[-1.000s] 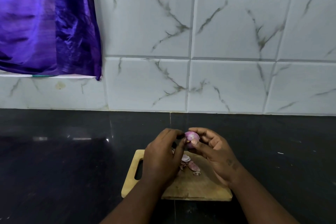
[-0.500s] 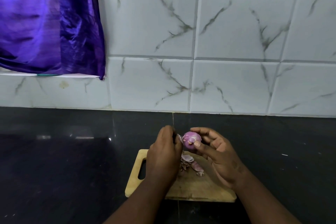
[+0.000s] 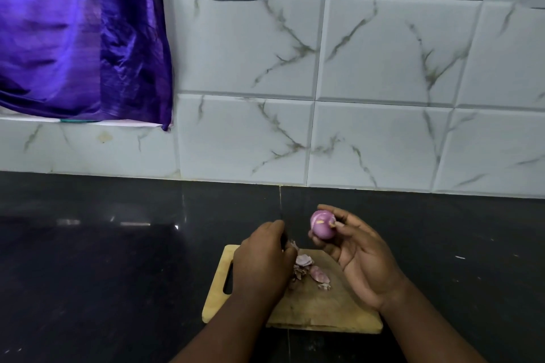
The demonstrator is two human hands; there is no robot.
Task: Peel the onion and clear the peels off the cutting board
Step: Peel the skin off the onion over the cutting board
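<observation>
Above the cutting board [image 3: 324,308], the right grip [image 3: 359,256] holds the onion [image 3: 322,225]; the curled left grip [image 3: 262,262] maybe pinches a peel [image 3: 293,245].

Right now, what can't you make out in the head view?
1. Head view: what the left hand holds, if anything; its own back hides the fingers.
2. Head view: the far side of the onion; it faces away and the right hand covers part, so leftover skin is unclear.
3. Head view: some peels and part of the cutting board, under the left hand.
</observation>
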